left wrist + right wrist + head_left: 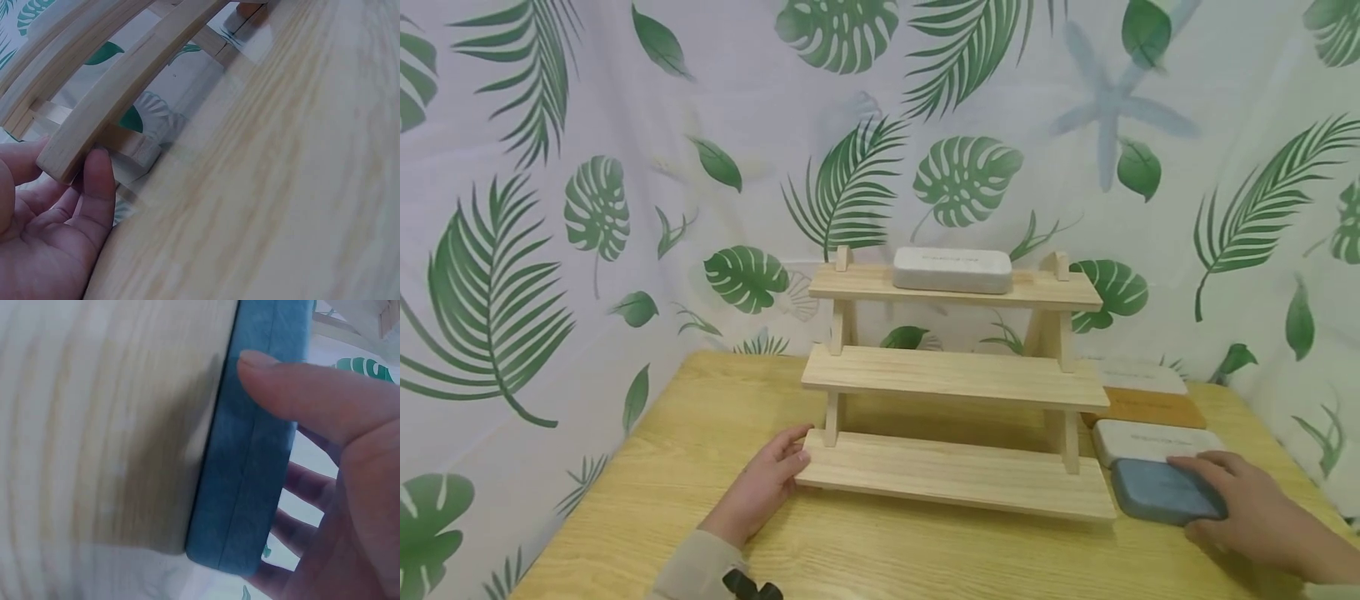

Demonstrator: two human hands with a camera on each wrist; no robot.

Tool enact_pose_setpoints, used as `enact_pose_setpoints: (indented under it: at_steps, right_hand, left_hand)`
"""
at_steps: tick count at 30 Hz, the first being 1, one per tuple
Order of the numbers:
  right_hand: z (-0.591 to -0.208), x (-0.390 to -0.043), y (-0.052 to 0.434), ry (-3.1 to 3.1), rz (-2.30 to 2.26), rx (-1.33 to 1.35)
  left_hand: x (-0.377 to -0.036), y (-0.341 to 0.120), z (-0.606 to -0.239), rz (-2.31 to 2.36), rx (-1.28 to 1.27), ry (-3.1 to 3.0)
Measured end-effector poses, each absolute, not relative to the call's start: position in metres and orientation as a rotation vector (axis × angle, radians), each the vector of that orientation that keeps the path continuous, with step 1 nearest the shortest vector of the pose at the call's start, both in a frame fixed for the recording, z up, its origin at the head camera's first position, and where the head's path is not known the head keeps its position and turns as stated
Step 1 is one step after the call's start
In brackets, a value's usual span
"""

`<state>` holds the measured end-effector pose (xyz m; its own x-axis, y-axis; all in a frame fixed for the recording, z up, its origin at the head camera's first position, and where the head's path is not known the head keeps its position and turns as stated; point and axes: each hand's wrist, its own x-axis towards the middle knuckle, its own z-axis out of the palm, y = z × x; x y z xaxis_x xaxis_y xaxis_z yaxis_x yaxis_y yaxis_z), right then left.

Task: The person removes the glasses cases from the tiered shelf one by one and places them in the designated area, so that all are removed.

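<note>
A three-tier wooden display stand (pixel 955 471) stands on the table. My left hand (pixel 767 481) holds the left end of its lowest board; in the left wrist view, fingers (pixel 99 184) of that hand curl under the board's end (pixel 65 153). At the right of the stand, my right hand (pixel 1251 512) grips a blue glasses case (pixel 1165 492) lying on the table. The right wrist view shows the thumb (pixel 281 384) against the seamed side of the blue case (pixel 240 456), with the other fingers reaching behind it.
Behind the blue case lie a white case (pixel 1157 439), an orange-brown case (pixel 1153 407) and another pale case (pixel 1142 379) in a row. One white case (pixel 952 271) rests on the top board. A leaf-print cloth (pixel 715 108) hangs behind the wooden table (pixel 647 500).
</note>
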<state>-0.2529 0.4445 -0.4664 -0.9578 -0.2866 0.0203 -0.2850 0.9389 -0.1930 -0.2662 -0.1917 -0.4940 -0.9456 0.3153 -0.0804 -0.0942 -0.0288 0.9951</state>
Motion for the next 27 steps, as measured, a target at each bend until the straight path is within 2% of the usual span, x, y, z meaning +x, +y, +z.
enact_pose_setpoints:
  at_steps: [13,27]
  right_hand:
    - [-0.455,-0.248,0.437,3.077,-0.284,-0.431]
    - [-0.428,-0.24,0.407,3.191,-0.54,-0.509]
  left_hand:
    - [-0.269,-0.194,-0.501,2.049,0.256,1.993]
    - [-0.269,-0.192,-0.498,2.042,0.223,1.999]
